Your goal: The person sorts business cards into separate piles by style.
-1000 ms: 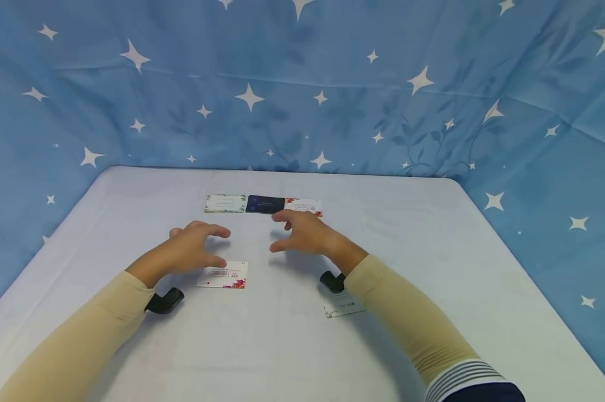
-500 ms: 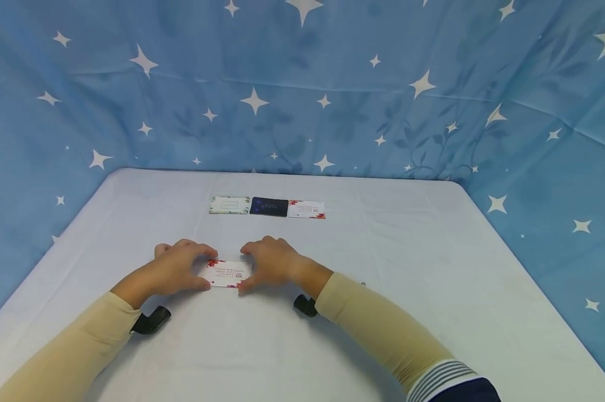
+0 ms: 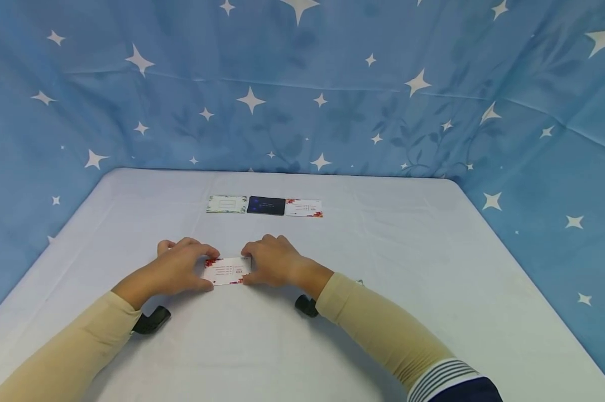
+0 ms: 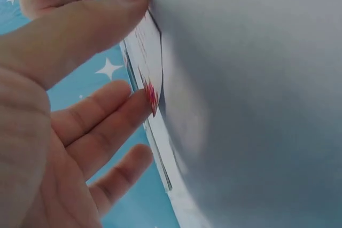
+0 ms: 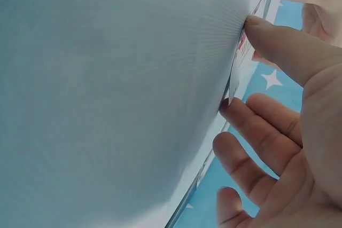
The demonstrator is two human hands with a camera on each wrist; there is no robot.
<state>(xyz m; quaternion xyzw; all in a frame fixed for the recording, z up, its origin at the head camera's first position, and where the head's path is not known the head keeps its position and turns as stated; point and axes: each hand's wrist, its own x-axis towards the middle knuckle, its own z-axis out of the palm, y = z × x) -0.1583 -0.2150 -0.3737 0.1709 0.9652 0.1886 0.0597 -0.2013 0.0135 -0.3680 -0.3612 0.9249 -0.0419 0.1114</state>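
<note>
A white business card (image 3: 226, 271) with red flowers at its corners lies between the two hands in the middle of the head view. My left hand (image 3: 179, 269) pinches its left end, thumb on the near edge and fingertips on the far corner. At the opposite end my right hand (image 3: 274, 261) pinches the card the same way. In the left wrist view the card (image 4: 144, 52) stands slightly off the white cloth, with a shadow along its edge. The right wrist view shows the card (image 5: 236, 76) edge-on between thumb and fingertip.
Farther back, three cards lie in a row: a white one with green leaves (image 3: 226, 204), a dark blue one (image 3: 265, 205) and a white one with red flowers (image 3: 304, 207). Another card's corner (image 3: 360, 282) peeks out behind the right sleeve (image 3: 378, 324). A blue star-patterned curtain (image 3: 302, 111) hangs behind.
Both hands have come to the near card, the right one moving left and toward the body from the row. The card has turned slightly and is now pinched at both ends.
</note>
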